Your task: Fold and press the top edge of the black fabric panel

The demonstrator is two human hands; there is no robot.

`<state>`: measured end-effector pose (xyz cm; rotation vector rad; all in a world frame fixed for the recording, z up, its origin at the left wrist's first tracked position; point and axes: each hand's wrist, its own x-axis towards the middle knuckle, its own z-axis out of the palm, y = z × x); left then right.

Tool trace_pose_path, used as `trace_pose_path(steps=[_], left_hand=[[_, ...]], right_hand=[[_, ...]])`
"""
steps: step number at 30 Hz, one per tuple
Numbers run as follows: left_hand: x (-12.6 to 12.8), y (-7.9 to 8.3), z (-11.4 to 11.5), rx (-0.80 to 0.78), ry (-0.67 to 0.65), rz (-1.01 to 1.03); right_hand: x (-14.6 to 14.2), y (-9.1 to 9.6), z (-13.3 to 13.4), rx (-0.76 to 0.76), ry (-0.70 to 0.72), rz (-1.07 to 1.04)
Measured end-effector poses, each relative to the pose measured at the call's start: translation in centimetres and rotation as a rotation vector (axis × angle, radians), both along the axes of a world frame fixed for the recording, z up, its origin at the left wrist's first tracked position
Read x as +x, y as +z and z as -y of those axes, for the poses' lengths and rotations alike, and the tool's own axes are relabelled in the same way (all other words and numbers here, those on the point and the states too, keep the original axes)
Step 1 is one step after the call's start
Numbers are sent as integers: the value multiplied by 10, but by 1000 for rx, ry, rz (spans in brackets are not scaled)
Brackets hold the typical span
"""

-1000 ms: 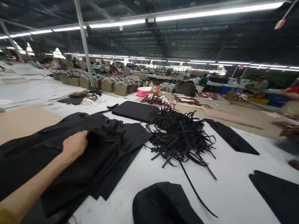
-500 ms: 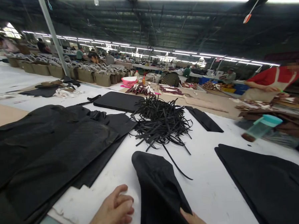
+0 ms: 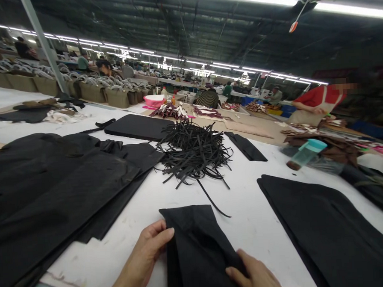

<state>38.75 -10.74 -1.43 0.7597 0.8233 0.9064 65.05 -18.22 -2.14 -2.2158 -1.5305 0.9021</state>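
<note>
Head view: left hand (image 3: 148,244) pinches the left edge of a black panel (image 3: 198,246), right hand (image 3: 254,271) grips its right edge, just nearside of the strip pile (image 3: 195,149). I'd say this 1 is partway, not lying flat. Dark sheets (image 3: 58,180) sit left of the pile, layered stack (image 3: 327,226) right; can't tell how many remain.

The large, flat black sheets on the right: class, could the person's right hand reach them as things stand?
Probably yes: only white tabletop shows between the right hand and the black sheets, though it would likely have to release the smaller black piece it grips.
</note>
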Motion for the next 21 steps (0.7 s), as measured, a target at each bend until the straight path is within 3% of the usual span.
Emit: trace_pose_path(steps=[2,4,5,8,12,16,21], left_hand=[[3,1,2,67,-15,-35],[7,7,5,128,-37,-50],[9,11,6,150,-53,-48],[18,22,11,156,-114,-34],[27,30,15,30,-114,-18],[32,27,13,-10,-26,-27],[29,29,9,210,-61,-238]], right_hand=[[-4,5,1,222,-32,251],[-21,17,0,350,20,210],[-34,23,0,345,37,106],[-76,40,-5,124,85,-183],[-111,40,-11,159,-58,-223],[-115,29,-9,295,-62,-236],[-103,31,-10,434,-1,-110]])
